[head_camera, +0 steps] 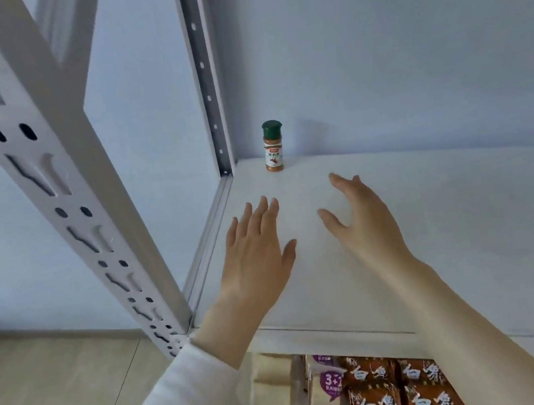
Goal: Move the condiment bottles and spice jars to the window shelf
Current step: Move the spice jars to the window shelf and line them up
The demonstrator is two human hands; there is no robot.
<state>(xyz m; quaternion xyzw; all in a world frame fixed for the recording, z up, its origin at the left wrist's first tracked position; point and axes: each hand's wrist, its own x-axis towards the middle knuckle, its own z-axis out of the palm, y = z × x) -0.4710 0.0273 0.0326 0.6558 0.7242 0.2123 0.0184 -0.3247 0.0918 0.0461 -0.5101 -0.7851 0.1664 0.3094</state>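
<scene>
A small spice jar (273, 146) with a green cap and orange powder stands upright at the back left corner of a white shelf board (453, 226), close to the wall. My left hand (254, 246) hovers over the shelf in front of the jar, palm down, fingers spread, holding nothing. My right hand (361, 216) is beside it to the right, fingers apart and curved, also empty. Both hands are a short way in front of the jar and do not touch it.
A white perforated upright post (86, 208) of the rack rises at the left front, and a grey slotted rail (204, 73) runs up the back corner. Packets of noodles and snacks (373, 391) fill the shelf below. Tiled floor (46, 402) lies at left.
</scene>
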